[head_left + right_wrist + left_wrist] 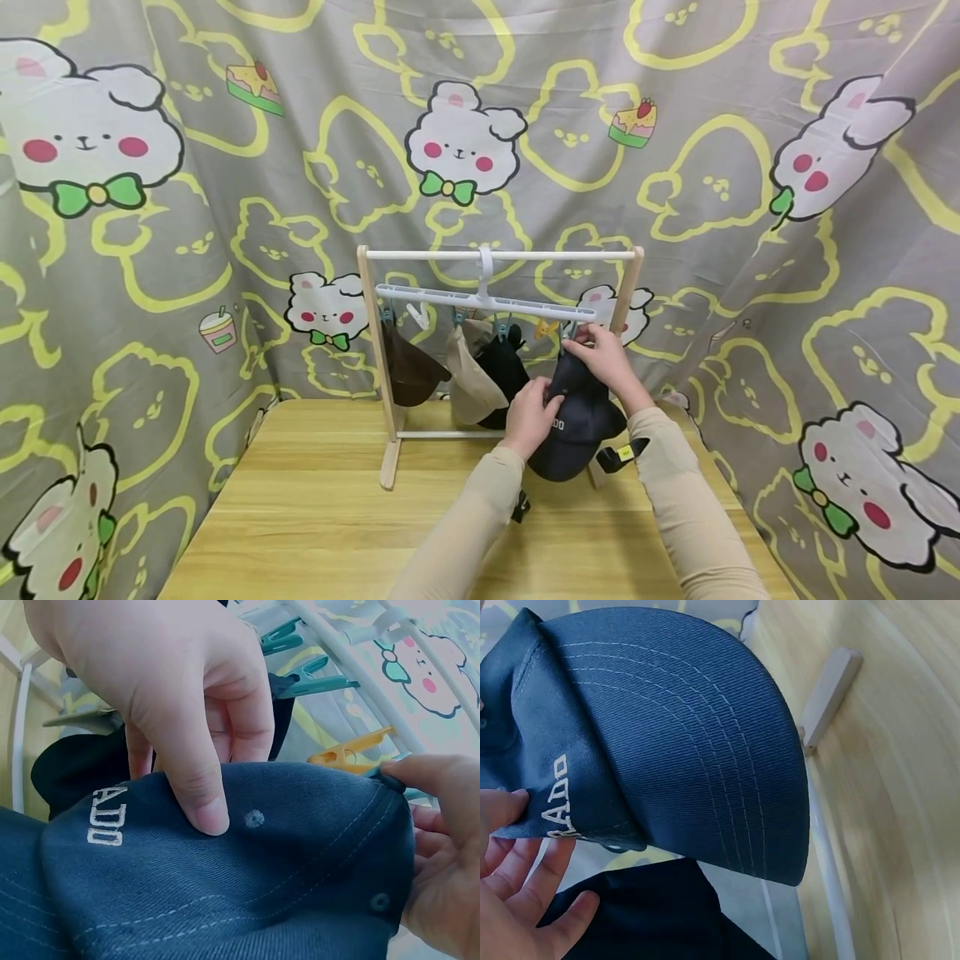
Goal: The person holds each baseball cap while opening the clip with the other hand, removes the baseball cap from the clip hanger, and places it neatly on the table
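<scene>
A: From the head view, where did we place the dark blue cap [579, 446]?

B: We saw it brim down over the bench [315, 500], between the two hands. The left hand [532, 414] held its left side beside the lettering, and the right hand [606, 360] was at the top of the crown, just beside a teal clip [567, 331] near the right end of the white hanger [483, 301].

A: And what else hung there?

B: Left of the hands we counted a black cap [510, 367], a beige cap [472, 387] and a brown cap [408, 375], within the wooden rack [375, 333].

A: In the left wrist view, what were the fingers doing?

B: We saw the left hand pinching the crown's edge by the lettering [559, 799]. The brim [690, 735] reached away from that hand, towards a rack foot [832, 697].

A: And the right wrist view?

B: There we had both hands grasping the cap: the left thumb pressed its front near a stitched eyelet [255, 818], while the right hand pinched the crown's top edge, near an orange clip [349, 756].

A: Was the teal clip fastened to the cap?

B: We could not tell; the right fingers covered that spot.
</scene>
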### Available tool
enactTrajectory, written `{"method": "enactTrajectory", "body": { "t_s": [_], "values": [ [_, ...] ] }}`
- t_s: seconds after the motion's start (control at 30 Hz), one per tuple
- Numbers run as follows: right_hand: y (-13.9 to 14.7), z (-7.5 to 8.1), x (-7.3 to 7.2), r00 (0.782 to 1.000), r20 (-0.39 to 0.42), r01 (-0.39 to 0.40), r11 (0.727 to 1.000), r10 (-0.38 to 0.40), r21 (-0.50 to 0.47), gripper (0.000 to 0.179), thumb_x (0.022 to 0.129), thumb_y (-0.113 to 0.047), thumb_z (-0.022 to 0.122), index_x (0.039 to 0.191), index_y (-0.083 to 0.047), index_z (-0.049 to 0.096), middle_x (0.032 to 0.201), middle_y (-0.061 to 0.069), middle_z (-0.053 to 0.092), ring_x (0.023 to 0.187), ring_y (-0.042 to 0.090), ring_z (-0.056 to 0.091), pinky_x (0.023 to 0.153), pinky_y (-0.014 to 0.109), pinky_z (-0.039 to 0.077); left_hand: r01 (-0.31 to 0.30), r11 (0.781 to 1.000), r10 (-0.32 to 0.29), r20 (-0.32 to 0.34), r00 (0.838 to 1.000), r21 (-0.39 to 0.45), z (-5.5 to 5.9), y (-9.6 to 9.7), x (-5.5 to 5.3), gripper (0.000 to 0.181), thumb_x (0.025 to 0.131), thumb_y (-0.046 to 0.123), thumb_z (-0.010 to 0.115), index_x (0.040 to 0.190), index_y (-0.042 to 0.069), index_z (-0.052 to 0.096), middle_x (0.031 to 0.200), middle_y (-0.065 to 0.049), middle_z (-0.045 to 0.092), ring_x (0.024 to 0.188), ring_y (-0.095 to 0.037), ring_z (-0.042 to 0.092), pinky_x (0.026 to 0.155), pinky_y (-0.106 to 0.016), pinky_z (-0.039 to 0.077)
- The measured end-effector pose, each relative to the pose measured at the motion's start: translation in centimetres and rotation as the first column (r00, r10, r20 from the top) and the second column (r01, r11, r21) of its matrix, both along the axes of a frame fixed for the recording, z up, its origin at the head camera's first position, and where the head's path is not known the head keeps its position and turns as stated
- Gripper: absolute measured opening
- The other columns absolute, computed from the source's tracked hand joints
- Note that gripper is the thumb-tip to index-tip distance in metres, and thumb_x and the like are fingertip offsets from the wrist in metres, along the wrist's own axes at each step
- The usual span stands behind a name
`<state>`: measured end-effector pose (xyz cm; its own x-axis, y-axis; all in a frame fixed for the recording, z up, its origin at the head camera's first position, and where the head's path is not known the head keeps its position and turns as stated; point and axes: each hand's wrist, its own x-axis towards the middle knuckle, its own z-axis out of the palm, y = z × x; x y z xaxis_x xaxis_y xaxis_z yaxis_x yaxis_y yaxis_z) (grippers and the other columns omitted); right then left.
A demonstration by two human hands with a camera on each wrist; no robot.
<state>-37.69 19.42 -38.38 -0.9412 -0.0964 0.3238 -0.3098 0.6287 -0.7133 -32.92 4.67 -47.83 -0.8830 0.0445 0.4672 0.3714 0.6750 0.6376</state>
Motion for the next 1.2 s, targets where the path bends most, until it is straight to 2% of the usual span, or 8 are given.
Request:
{"method": "enactTrajectory", "body": {
  "t_s": [0.3,0.43,0.63,0.77,0.9,1.0,1.2],
  "values": [
    [-0.5,0.2,-0.2,0.998,-0.009,0.066,0.997,-0.066,0.047,0.043,0.091,-0.039,0.067,0.104,0.002,0.066,0.104,0.022,0.07,0.097,0.035,0.064,0.085,0.047,0.05,-0.012,1.0,0.012,-0.013,1.0,-0.015,0.1,0.0,0.0,0.021,0.092,0.026,0.069,0.107,0.013,0.065,0.093,-0.002,0.066,0.077,-0.015,0.065,0.068,-0.025,0.053],
    [-1.0,0.3,-0.2,0.992,-0.029,0.121,0.99,-0.119,0.066,0.047,0.088,-0.043,0.069,0.101,0.002,0.069,0.1,0.022,0.072,0.093,0.035,0.066,0.084,0.047,0.051,-0.018,1.0,0.018,-0.024,1.0,-0.021,0.0,-0.1,0.1,0.021,0.091,0.026,0.069,0.107,0.013,0.065,0.092,-0.002,0.066,0.077,-0.016,0.065,0.068,-0.026,0.053],
    [-1.6,0.3,-0.1,0.98,-0.086,0.187,0.979,-0.18,0.079,0.044,0.085,-0.043,0.072,0.091,0.001,0.073,0.089,0.018,0.074,0.083,0.033,0.067,0.078,0.045,0.048,-0.019,1.0,0.018,-0.029,0.999,-0.021,-0.3,0.0,0.2,0.021,0.091,0.026,0.069,0.107,0.013,0.065,0.092,-0.002,0.065,0.077,-0.015,0.064,0.067,-0.025,0.052],
    [-1.8,0.2,0.0,0.975,-0.113,0.199,0.977,-0.19,0.076,0.042,0.085,-0.042,0.072,0.086,0.0,0.073,0.084,0.018,0.074,0.08,0.033,0.067,0.083,0.047,0.046,-0.014,1.0,0.013,-0.025,1.0,-0.019,-0.3,0.0,0.3,0.02,0.092,0.026,0.068,0.107,0.013,0.065,0.093,-0.002,0.065,0.078,-0.016,0.064,0.068,-0.025,0.052],
    [-1.9,0.0,0.0,0.97,-0.145,0.211,0.974,-0.197,0.087,0.04,0.086,-0.041,0.071,0.078,-0.002,0.071,0.076,0.015,0.072,0.068,0.029,0.063,0.07,0.038,0.046,-0.004,1.0,0.004,-0.015,1.0,-0.018,-0.4,-0.1,0.3,0.02,0.093,0.026,0.067,0.108,0.013,0.065,0.094,-0.002,0.065,0.078,-0.015,0.064,0.068,-0.024,0.052],
    [-2.1,-0.1,0.0,0.965,-0.176,0.215,0.971,-0.195,0.108,0.039,0.087,-0.04,0.071,0.072,-0.005,0.067,0.067,0.011,0.068,0.058,0.023,0.056,0.056,0.029,0.038,-0.002,1.0,0.002,-0.013,1.0,-0.019,-0.4,-0.2,0.3,0.02,0.093,0.026,0.068,0.107,0.013,0.065,0.093,-0.002,0.065,0.077,-0.014,0.063,0.067,-0.023,0.052],
    [-2.3,0.0,0.0,0.958,-0.223,0.215,0.968,-0.182,0.131,0.04,0.087,-0.036,0.071,0.064,-0.006,0.059,0.059,0.008,0.061,0.053,0.021,0.049,0.054,0.027,0.033,0.003,1.0,-0.003,-0.005,1.0,-0.009,-0.4,-0.4,0.3,0.019,0.093,0.026,0.068,0.106,0.013,0.066,0.093,-0.002,0.064,0.076,-0.014,0.063,0.067,-0.023,0.051]
  ]
}}
